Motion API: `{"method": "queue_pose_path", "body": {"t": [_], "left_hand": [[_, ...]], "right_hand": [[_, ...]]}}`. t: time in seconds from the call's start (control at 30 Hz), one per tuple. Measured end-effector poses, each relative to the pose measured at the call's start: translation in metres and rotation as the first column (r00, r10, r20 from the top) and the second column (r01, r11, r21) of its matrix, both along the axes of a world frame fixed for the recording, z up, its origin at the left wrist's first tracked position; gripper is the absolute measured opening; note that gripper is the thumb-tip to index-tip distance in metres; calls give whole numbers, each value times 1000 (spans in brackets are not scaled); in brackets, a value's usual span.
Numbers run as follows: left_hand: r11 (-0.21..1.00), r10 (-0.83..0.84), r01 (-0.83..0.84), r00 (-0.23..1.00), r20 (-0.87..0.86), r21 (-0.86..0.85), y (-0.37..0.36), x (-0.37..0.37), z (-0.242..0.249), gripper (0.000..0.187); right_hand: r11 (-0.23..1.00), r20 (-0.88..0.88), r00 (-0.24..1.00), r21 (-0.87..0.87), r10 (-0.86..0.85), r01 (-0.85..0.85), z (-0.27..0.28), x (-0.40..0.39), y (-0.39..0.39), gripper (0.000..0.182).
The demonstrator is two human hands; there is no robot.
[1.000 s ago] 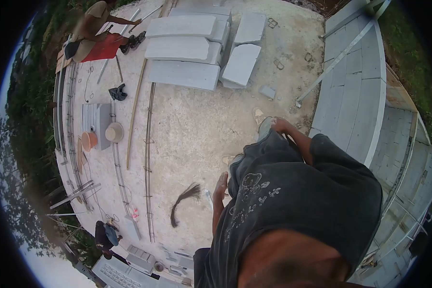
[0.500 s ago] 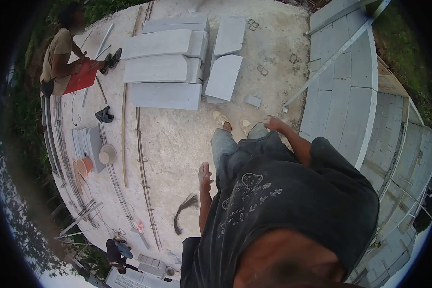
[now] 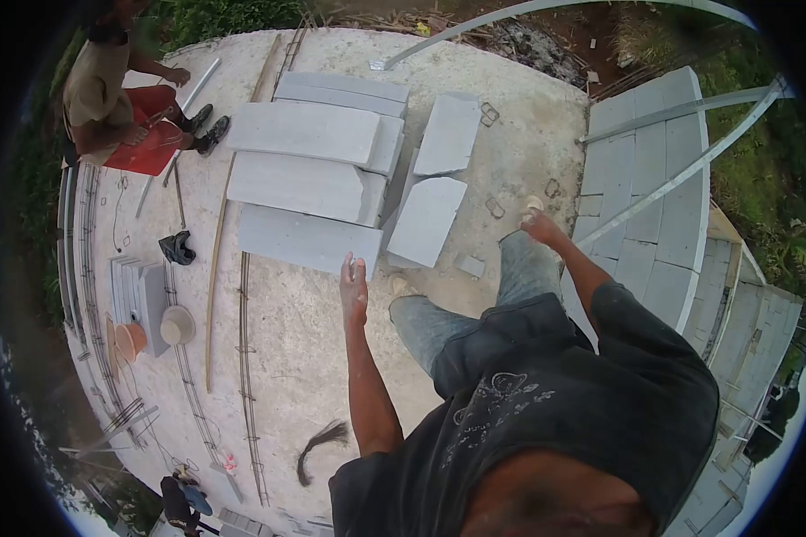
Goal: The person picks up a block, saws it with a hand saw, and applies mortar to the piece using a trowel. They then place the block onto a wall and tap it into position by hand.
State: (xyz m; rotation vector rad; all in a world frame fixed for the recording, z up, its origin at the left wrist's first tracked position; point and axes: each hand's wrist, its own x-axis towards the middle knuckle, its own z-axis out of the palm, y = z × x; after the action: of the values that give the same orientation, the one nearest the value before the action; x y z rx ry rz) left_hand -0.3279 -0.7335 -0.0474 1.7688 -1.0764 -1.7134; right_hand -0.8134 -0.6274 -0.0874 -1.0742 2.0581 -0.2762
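Observation:
My left hand (image 3: 354, 288) is open, fingers spread, with its fingertips close to the lower right end of a long grey block (image 3: 309, 237). Nothing shows in it. On the other side, my right hand (image 3: 537, 224) hangs over my right leg near the shoe, its fingers partly curled; whether it holds anything is hard to make out. Long pale blocks (image 3: 304, 131) lie stacked beyond my left hand. Two shorter blocks (image 3: 427, 220) with cut corners lie between my hands, and a small block piece (image 3: 469, 264) is on the floor near my feet.
A block wall (image 3: 640, 179) with slanting metal braces stands at the right. A person in red (image 3: 148, 125) is at the upper left. Rebar (image 3: 244, 385), a bucket (image 3: 130, 341), a hat (image 3: 177, 325) and dark wires (image 3: 318, 443) lie leftward. Another person (image 3: 184, 506) is at the lower left.
My left hand has moved forward and left, close to the blocks. My legs have parted in a stride, and the view has shifted. The person in red has changed arm position.

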Motion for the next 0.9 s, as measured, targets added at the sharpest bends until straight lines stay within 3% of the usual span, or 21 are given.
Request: {"method": "queue_pose_path", "body": {"t": [0.1, 0.2, 0.3, 0.37, 0.4, 0.47, 0.57, 0.67, 0.77, 0.87, 0.9], "left_hand": [[999, -50, 50, 999, 2, -23, -53, -56, -64, 77], [998, -35, 39, 998, 61, -58, -103, -139, -132, 78], [975, 211, -213, 977, 32, 57, -134, -213, -247, 80], [886, 392, -393, 918, 54, 247, -145, -258, -303, 79], [813, 500, -491, 864, 58, 313, -163, -288, -333, 79], [759, 497, -534, 845, 197, 374, -178, -324, -393, 78], [841, 366, -482, 842, 397, 246, -184, -355, -469, 78], [945, 20, -270, 608, 794, 183, -198, -402, -459, 79], [930, 51, -309, 645, 762, 200, -226, -402, -462, 86], [938, 242, -347, 690, 682, 19, -254, -447, -449, 83], [967, 203, -252, 704, 681, -28, -256, -457, -448, 80]], "right_hand": [[988, 49, 987, -8, 151, -151, -70, -45, -102, 53], [951, 79, 954, 91, 288, -295, -162, -95, -189, 58], [920, -120, 912, 16, 391, -392, -284, -163, -291, 68], [941, -279, 900, 53, 335, -334, -346, -196, -340, 77], [944, -326, 897, -42, 298, -328, -380, -209, -369, 78], [907, -270, 900, -155, 342, -391, -416, -218, -419, 82], [882, -266, 851, -3, 453, -470, -448, -216, -446, 82], [934, -182, 918, -3, 351, -357, -452, -214, -424, 82], [976, -106, 972, -36, 211, -216, -451, -234, -398, 83], [999, 25, 999, 24, -30, 30, -438, -256, -341, 87], [988, 78, 986, 54, -146, 142, -437, -262, -318, 89]]}}
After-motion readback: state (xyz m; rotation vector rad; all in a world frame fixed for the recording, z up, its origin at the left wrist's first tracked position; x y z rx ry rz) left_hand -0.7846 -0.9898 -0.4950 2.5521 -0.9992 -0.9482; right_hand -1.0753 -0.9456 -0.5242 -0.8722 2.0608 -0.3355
